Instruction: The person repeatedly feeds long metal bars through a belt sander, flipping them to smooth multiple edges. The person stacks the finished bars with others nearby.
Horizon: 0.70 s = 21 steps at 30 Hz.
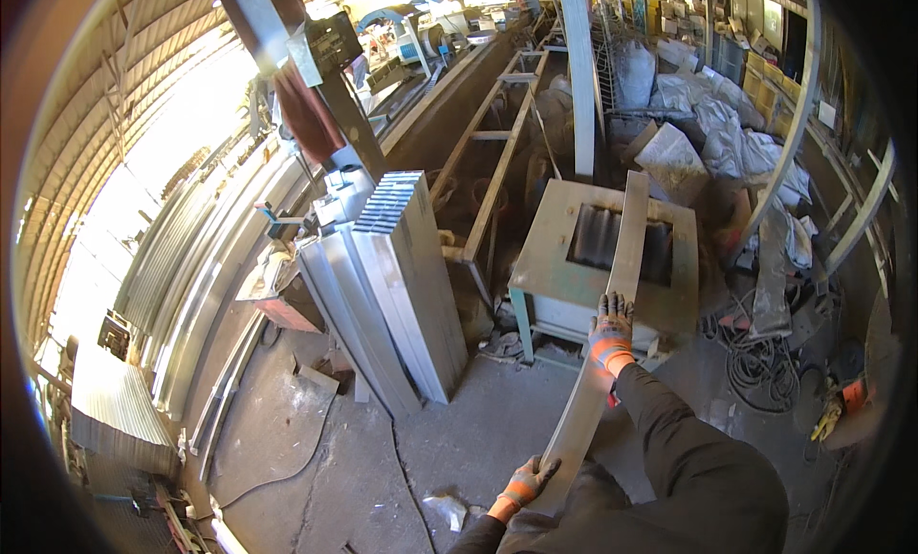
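Note:
A long flat metal bar point(575, 423) slants away from my body, its far end above a grey-green metal housing point(545, 234) with a dark opening in its top. Near the bar's lower end, my left hand point(522, 487) grips its left edge, in an orange and grey glove. Farther up, my right hand point(612, 336), gloved in orange and dark grey, lies flat on the bar with its fingers stretched out. Both sleeves are dark. My body hides the bar's nearest end.
Left of the housing stand upright stacks of metal channels point(413, 286). Long profiles point(206, 296) lie farther left. Behind is a rusty rail frame point(497, 186). White sacks point(722, 124) pile up at the back right, above coiled cables point(755, 363). A thin cable point(397, 458) crosses the floor.

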### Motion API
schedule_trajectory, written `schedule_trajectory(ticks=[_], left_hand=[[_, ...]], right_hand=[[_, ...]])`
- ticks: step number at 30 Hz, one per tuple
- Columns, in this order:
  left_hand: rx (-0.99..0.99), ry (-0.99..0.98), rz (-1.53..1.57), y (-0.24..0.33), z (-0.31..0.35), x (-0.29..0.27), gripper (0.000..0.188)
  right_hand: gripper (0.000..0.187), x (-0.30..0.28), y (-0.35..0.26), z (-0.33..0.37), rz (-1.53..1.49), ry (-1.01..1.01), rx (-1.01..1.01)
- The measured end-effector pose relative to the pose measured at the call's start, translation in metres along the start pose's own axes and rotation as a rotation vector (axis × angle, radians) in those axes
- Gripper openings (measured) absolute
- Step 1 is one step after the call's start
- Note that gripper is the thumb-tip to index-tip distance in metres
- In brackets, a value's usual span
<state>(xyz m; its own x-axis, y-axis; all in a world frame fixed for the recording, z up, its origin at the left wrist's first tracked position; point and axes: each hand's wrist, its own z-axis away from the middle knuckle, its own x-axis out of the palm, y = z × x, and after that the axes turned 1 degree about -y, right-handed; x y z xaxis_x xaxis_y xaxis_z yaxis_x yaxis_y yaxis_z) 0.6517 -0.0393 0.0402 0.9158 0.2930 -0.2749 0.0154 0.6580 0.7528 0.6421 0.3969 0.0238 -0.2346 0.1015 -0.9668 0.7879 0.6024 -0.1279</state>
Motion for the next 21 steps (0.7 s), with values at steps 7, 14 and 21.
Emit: schedule_trajectory(ticks=[7, 14, 21], left_hand=[[-0.016, -0.013, -0.050, -0.148, 0.146, -0.017, 0.078], [0.014, -0.019, -0.028, -0.230, 0.246, -0.009, 0.071], [0.038, 0.243, -0.512, -0.245, 0.291, -0.012, 0.070]], right_hand=[[0.082, -0.029, -0.090, 0.182, -0.037, -0.080, 0.011], [0.090, -0.061, -0.125, 0.303, -0.038, -0.142, -0.001], [0.122, -0.112, -0.160, 0.320, -0.394, -0.335, 0.346]])
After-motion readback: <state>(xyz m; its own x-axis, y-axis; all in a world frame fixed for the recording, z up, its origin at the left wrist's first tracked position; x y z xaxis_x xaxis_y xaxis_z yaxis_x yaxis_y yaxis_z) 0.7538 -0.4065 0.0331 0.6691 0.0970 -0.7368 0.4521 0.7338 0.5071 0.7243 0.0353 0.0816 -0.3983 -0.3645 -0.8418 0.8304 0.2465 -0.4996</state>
